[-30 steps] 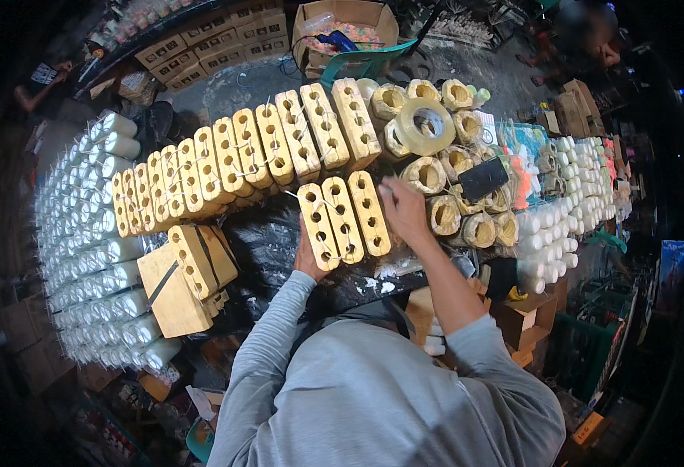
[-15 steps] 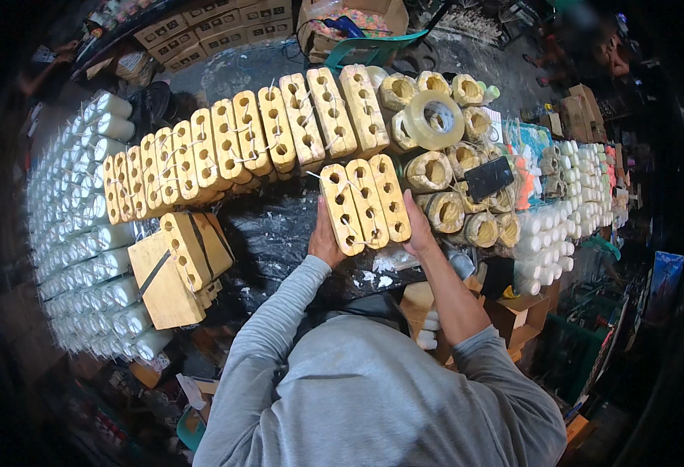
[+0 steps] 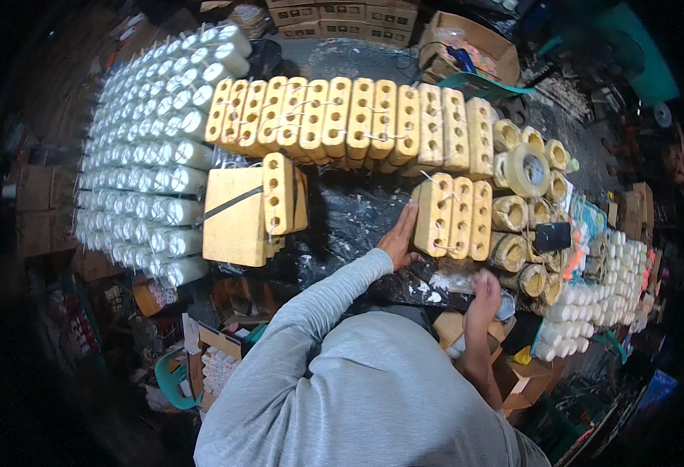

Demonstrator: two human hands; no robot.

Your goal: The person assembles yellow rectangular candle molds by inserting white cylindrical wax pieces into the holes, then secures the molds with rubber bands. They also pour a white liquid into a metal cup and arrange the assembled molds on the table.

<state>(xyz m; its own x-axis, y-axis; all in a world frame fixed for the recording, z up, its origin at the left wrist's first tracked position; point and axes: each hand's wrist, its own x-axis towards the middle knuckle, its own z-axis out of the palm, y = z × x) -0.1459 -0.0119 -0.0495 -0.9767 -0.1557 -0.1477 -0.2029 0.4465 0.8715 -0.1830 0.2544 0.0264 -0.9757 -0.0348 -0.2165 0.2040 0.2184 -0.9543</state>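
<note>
Three yellow blocks (image 3: 458, 216) with a row of round holes along each top stand side by side on the black-covered table. White cord threads through some of their holes. My left hand (image 3: 399, 240) lies with stretched fingers against the left side of this group. Off the blocks, nearer my body, my right hand (image 3: 484, 300) is raised with curled fingers; whatever it may hold is hidden. Behind the group runs a long row of similar holed blocks (image 3: 336, 117), with cords across them. A strapped yellow bundle (image 3: 235, 214) sits farther left, one holed block on its side.
White cylinders (image 3: 171, 210) stand in dense rows at the far left. Right of the blocks are hollow wrapped rings (image 3: 511, 210), a clear tape roll (image 3: 527, 170) and a black phone-like object (image 3: 552, 236). Small white cylinders (image 3: 568, 319) and open cartons (image 3: 525, 377) lie farther right.
My right hand has left the right side of the three blocks and drawn back toward me, fingers curling. My left hand stays at their left side. The whole view has shifted.
</note>
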